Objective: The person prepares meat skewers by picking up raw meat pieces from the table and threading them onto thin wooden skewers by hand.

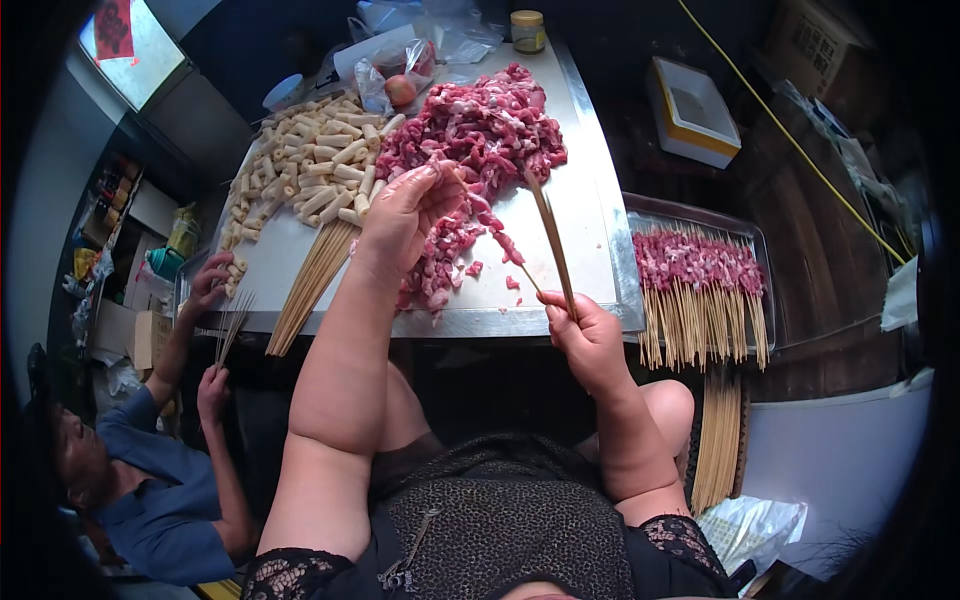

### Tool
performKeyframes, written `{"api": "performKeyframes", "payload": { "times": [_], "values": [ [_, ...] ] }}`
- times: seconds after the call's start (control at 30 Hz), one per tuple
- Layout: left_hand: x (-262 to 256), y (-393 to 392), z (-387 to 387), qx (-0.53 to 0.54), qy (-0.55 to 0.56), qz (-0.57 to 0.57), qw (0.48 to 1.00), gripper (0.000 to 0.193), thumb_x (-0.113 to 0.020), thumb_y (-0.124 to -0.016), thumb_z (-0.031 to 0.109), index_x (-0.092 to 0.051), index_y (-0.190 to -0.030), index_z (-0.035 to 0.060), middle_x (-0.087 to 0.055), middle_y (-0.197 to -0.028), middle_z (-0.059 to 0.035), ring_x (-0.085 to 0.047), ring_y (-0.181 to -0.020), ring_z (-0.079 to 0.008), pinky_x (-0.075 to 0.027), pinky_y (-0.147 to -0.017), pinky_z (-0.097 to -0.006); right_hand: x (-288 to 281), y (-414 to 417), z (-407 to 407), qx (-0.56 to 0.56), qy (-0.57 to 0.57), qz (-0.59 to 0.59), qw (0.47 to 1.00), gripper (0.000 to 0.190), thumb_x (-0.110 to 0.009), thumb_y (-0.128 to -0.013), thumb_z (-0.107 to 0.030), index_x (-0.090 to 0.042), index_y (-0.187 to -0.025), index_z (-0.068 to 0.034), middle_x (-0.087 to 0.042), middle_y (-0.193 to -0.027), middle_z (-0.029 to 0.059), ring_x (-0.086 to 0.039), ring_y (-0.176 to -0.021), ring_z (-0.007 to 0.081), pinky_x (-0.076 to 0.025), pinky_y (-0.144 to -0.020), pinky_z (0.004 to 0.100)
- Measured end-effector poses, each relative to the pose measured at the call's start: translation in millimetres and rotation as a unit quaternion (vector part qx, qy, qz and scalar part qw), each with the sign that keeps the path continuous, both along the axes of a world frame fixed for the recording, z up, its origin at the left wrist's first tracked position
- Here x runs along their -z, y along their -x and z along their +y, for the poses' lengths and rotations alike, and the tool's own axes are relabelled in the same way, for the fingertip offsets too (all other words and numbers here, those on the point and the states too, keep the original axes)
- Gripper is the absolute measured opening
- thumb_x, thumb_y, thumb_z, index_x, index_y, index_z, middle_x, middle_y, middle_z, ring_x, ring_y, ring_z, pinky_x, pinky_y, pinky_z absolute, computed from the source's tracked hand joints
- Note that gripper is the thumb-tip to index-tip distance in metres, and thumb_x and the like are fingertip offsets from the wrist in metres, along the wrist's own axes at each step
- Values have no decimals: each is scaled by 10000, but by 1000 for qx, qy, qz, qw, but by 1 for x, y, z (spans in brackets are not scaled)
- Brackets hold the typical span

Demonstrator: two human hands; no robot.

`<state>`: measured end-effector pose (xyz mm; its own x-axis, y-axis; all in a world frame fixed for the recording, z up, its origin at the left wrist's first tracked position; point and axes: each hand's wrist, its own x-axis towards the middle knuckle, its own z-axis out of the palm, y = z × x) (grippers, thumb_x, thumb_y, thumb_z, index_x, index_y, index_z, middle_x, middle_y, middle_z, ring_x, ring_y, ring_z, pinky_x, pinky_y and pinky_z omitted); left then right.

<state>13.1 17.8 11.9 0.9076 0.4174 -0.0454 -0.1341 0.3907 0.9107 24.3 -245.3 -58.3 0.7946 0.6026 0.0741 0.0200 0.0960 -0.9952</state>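
My right hand [581,330] is closed on a bundle of bare wooden skewers [551,240] and on the lower end of one skewer threaded with raw meat [504,238]. Near that skewer's upper end, my left hand [420,210] is raised with curled fingers, touching a bit of meat at its fingertips. Behind both hands lies a large pile of raw meat pieces [487,120] on the white tabletop [585,225]. Left of it is a heap of pale short cylindrical pieces [322,161]. A bunch of wooden skewers [315,277] rests over the table edge, left of my left forearm.
At right, a metal tray [761,247] holds many meat skewers [697,285], above more bare skewers [716,442]. A foam box [694,112] stands farther back. At left, a co-worker [157,480] holds thin skewers [231,326]. A lidded jar [527,34] stands at the back.
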Motion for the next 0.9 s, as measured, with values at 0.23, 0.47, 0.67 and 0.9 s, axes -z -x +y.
{"api": "performKeyframes", "payload": {
  "times": [0.23, 0.47, 0.67, 0.9],
  "values": [
    [-5, 5, -8, 44, 31, -54, 997, 282, -423, -957, 109, -500, -1194, -21, -644, -1051, -182, -661, -907, -223, -561, -804, -315, 5, 4, 2, 5, 22, -19, 1000, 229, -543, -935, -101, -606, -1111, 32, -467, -651, -49, -403, -575, 27, -335, -518, 182],
    [-6, 9, -10, 52, 13, -51, 997, 284, -399, -974, 140, -502, -1194, -7, -644, -1053, -190, -662, -918, -244, -553, -817, -337, 3, 7, 0, 13, 37, -40, 998, 224, -541, -931, -97, -612, -1106, 24, -471, -641, -46, -414, -572, 28, -336, -519, 181],
    [-3, 8, -8, 11, 28, -61, 998, 227, -421, -989, 205, -535, -1083, 33, -662, -1004, -161, -667, -891, -236, -560, -799, -338, -2, 9, -2, 13, 54, -51, 997, 219, -541, -931, -97, -622, -1093, 25, -488, -642, -42, -425, -575, 28, -340, -517, 181],
    [-3, 9, -12, 21, 29, -76, 996, 211, -438, -982, 205, -541, -1059, 38, -663, -1001, -172, -669, -883, -239, -562, -782, -336, 4, 8, -1, 15, 42, -48, 998, 220, -544, -929, -100, -623, -1090, 29, -493, -643, -44, -431, -575, 26, -351, -520, 181]
  ]
}}
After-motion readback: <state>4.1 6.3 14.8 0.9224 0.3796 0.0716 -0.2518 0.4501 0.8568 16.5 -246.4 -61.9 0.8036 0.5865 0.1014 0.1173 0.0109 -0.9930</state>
